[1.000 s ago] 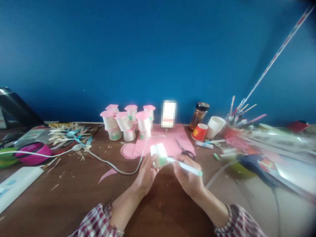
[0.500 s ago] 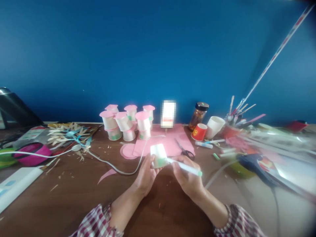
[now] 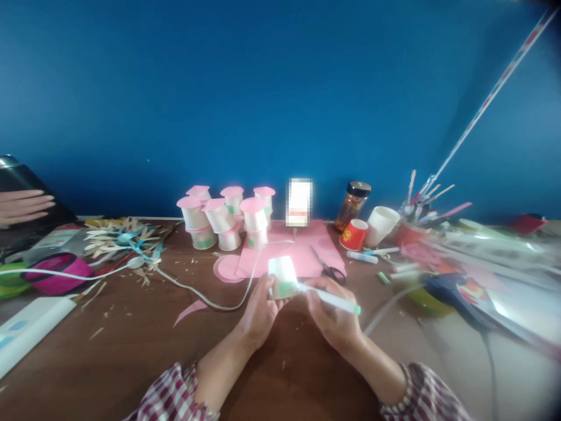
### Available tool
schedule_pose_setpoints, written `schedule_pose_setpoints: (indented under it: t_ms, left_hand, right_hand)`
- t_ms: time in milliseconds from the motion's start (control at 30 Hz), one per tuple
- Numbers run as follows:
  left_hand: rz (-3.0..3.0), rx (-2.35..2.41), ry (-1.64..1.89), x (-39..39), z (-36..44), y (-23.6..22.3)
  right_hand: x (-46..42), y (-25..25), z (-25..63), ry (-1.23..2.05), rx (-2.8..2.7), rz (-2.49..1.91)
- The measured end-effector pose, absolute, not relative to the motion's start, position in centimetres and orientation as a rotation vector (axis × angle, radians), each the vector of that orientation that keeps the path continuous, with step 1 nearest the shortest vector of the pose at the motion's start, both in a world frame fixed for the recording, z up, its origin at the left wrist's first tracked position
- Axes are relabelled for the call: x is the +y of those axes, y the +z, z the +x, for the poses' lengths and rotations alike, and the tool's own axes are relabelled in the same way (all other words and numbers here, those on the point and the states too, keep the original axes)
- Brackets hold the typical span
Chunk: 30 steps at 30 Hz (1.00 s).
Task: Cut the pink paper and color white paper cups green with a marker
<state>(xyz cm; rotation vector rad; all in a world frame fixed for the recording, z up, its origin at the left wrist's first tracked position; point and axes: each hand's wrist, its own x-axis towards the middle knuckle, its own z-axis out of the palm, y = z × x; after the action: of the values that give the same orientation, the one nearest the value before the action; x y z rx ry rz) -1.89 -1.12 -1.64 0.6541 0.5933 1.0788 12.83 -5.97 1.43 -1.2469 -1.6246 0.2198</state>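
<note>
Left hand [image 3: 258, 310] gripping a small white paper cup [image 3: 283, 276], upturned, just above the brown wooden counter [image 3: 131, 351]. Right hand [image 3: 335, 318] pinching a slim white marker [image 3: 328, 298], green-capped, tip touching the cup's green patch. Pink-topped cups [image 3: 228, 216] stacked behind.

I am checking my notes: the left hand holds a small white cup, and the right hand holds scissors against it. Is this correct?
Not quite. In the head view the right hand holds a white marker, not scissors; the scissors lie on the pink paper. The left hand does hold the cup.
</note>
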Motion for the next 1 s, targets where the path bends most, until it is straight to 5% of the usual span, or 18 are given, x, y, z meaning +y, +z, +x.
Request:
schedule_pose_setpoints:
  t_ms: [1000]
  left_hand:
    - [0.517,0.518,0.940,-1.1,-2.0,-0.7]
  right_hand:
    - [-5.8,1.2,13.0,0.489,-1.563,-1.151]
